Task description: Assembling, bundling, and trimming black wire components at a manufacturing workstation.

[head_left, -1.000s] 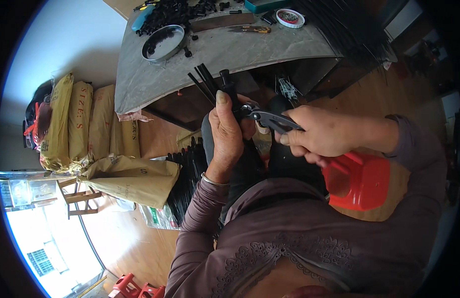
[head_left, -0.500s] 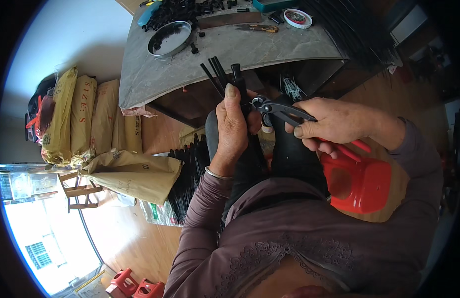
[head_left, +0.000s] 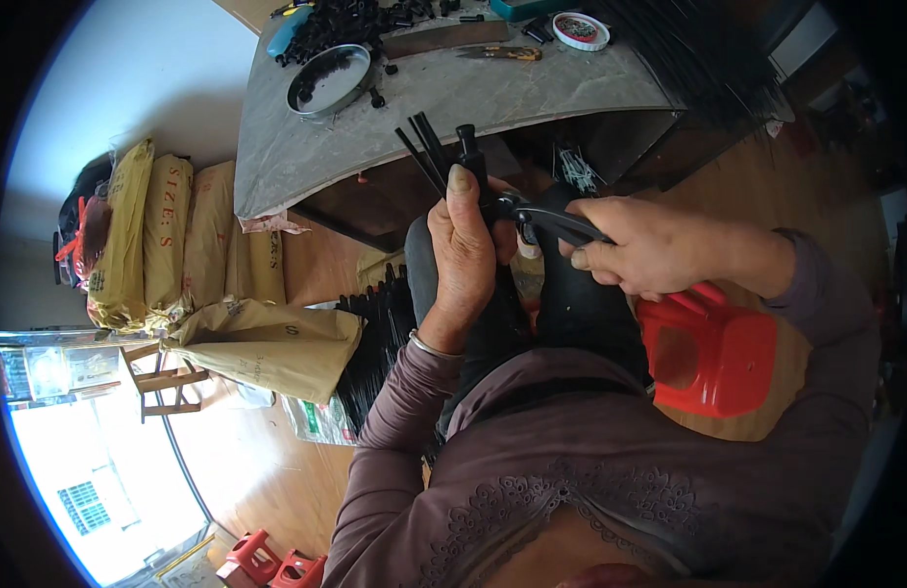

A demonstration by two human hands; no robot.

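My left hand [head_left: 460, 245] is closed, thumb up, around a thick black tube with a capped end [head_left: 468, 147] and several thin black rods [head_left: 424, 142] that fan out above the thumb. My right hand [head_left: 649, 240] grips a pair of black pincers [head_left: 566, 223], its fingers wrapped round the handles. The pincers' jaws reach the lower part of the black tube, beside my left fingers. Those fingers partly hide what lies between the jaws.
Ahead, a grey table [head_left: 424, 103] carries a round metal dish [head_left: 331, 83], a pile of small black parts [head_left: 341, 34], a yellow-handled knife [head_left: 502, 53] and a white lid [head_left: 581, 31]. A red plastic stool [head_left: 733, 363] stands at right; filled sacks [head_left: 167, 235] line the left wall.
My right hand has squeezed the pincers' handles together, and the jaws have come close in to the black tube. My left hand keeps its hold almost in place.
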